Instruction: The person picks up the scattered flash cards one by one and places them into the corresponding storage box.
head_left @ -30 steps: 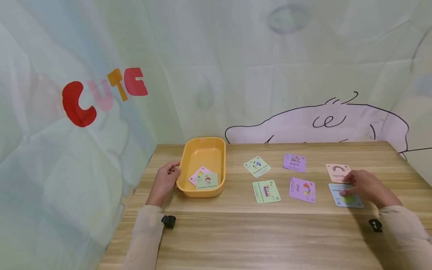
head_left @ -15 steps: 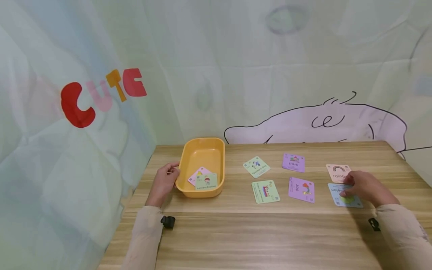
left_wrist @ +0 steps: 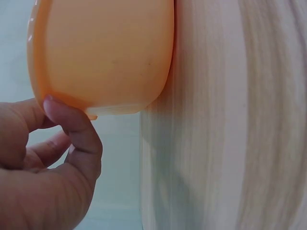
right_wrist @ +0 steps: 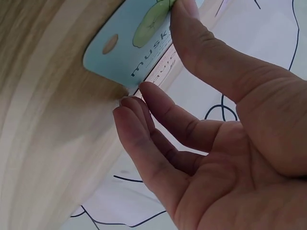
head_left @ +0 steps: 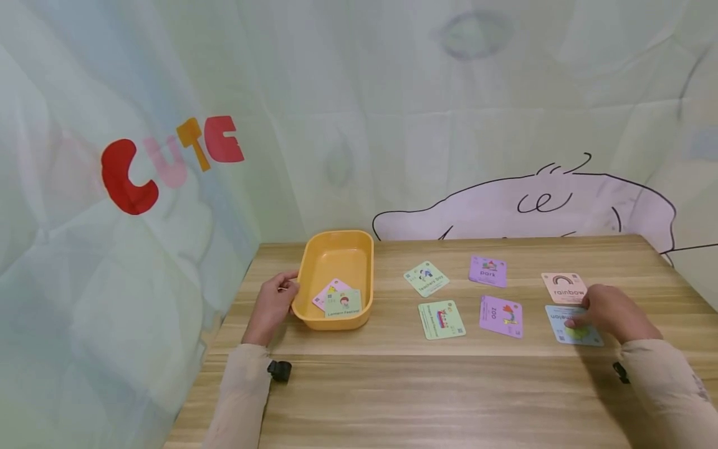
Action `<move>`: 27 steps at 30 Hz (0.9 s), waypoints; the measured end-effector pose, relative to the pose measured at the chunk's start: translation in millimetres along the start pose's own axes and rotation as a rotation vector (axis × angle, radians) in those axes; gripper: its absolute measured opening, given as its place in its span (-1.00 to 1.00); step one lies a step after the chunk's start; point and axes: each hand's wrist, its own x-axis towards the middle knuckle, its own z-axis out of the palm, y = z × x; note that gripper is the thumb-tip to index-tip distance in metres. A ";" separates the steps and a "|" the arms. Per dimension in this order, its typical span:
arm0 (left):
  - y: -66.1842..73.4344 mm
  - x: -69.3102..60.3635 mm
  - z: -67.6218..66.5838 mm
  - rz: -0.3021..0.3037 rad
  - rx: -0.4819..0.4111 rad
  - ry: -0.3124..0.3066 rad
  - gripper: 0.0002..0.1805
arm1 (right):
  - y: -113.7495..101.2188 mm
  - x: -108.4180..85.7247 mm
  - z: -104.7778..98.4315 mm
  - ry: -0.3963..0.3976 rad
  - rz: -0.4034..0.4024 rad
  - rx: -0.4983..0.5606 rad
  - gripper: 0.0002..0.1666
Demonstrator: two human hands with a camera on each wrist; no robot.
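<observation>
In the head view, my left hand [head_left: 272, 305] holds the near-left rim of a yellow plastic tray [head_left: 335, 323]. The left wrist view shows the thumb and a finger [left_wrist: 72, 120] pinching its edge. Inside lie a pink card [head_left: 321, 298] and a green "Lantern Festival" card [head_left: 343, 304]. At the right, my right hand [head_left: 619, 315] grips a blue muskmelon card [head_left: 561, 327] at its far edge, thumb on its face and fingertips [right_wrist: 148, 91] at the edge. The card looks flat on the table; part of it is hidden.
A "rainbow" card [head_left: 563, 290] lies just beyond the muskmelon card. Between tray and right hand lie purple "park" [head_left: 488, 272] and "zoo" [head_left: 501, 316] cards, plus green "Teachers' Day" [head_left: 426, 279] and "Dragon Boat Festival" [head_left: 441, 319] cards. A printed curtain [head_left: 314, 156] hangs behind the table [head_left: 426, 393].
The right fingers have drawn back slightly toward the thumb, showing more of the rainbow card. My left hand and the tray have stayed in place.
</observation>
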 end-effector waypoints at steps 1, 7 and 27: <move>0.1 0.2 -0.1 -0.001 0.001 0.001 -0.57 | 0.0 -0.1 -0.2 -0.003 0.001 -0.001 -0.19; 0.0 1.1 0.2 -0.009 0.001 0.000 -0.58 | 1.9 1.2 1.4 -0.011 -0.012 0.008 -0.27; 0.1 -0.2 -2.7 0.009 -0.006 -0.021 -0.56 | 3.6 4.0 -0.5 -0.028 0.050 0.002 -0.16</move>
